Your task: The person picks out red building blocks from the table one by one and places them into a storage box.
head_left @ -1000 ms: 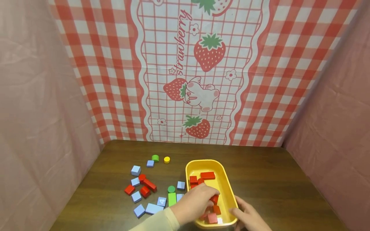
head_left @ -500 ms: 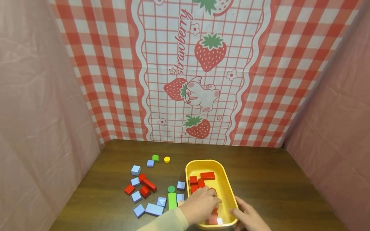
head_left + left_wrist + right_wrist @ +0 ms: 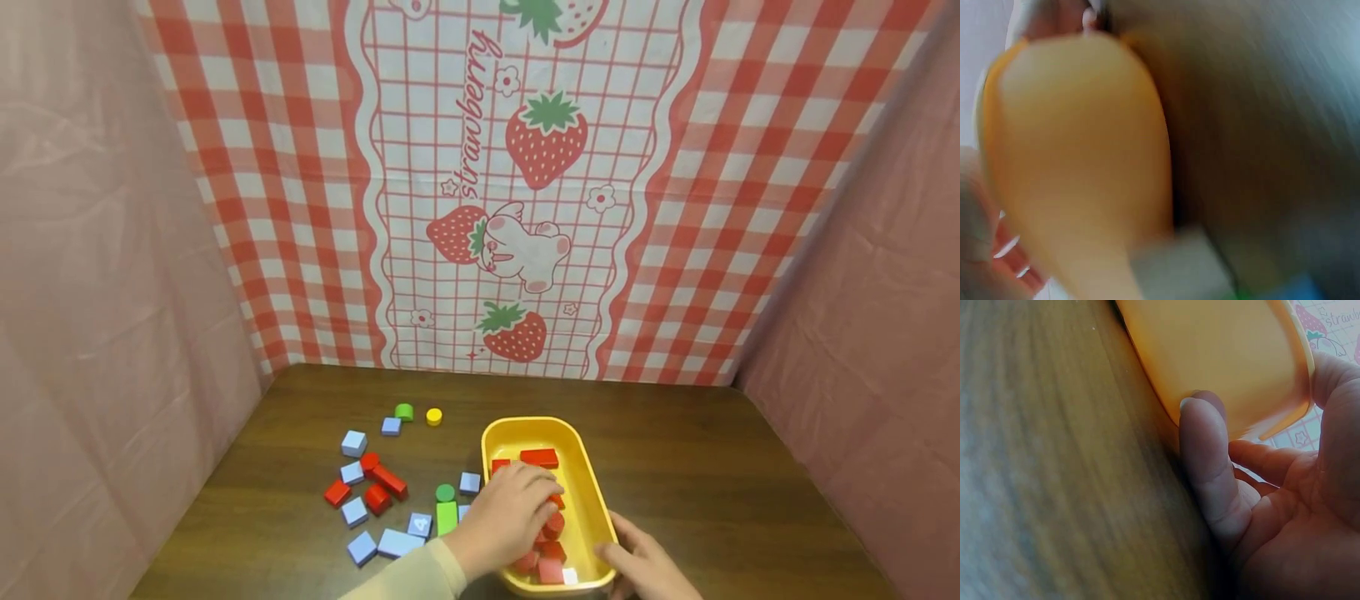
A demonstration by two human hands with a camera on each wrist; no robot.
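A yellow plastic tray (image 3: 588,492) stands on the table, with several red toy blocks (image 3: 538,457) inside. My left hand (image 3: 510,512) reaches over its left rim, fingers bent down among the blocks. I cannot tell whether those fingers hold a block. A round red block (image 3: 553,525) shows just below the fingertips. In the left wrist view the tray's outer wall (image 3: 1085,156) fills the middle, blurred. My right hand (image 3: 648,562) grips the tray's near right corner, thumb at the rim. The right wrist view shows a finger (image 3: 1204,440) against the outer wall.
Left of the tray lie loose blue blocks (image 3: 401,543), red blocks (image 3: 389,481) and a green block (image 3: 446,517). A yellow cylinder (image 3: 434,417) sits farther back. A checked strawberry cloth (image 3: 300,208) hangs behind the brown table (image 3: 675,442), pink curtains at both sides.
My left hand shifts right inside the tray, then back left and slightly away from me. The round red block below its fingers comes into view. The right hand keeps its grip.
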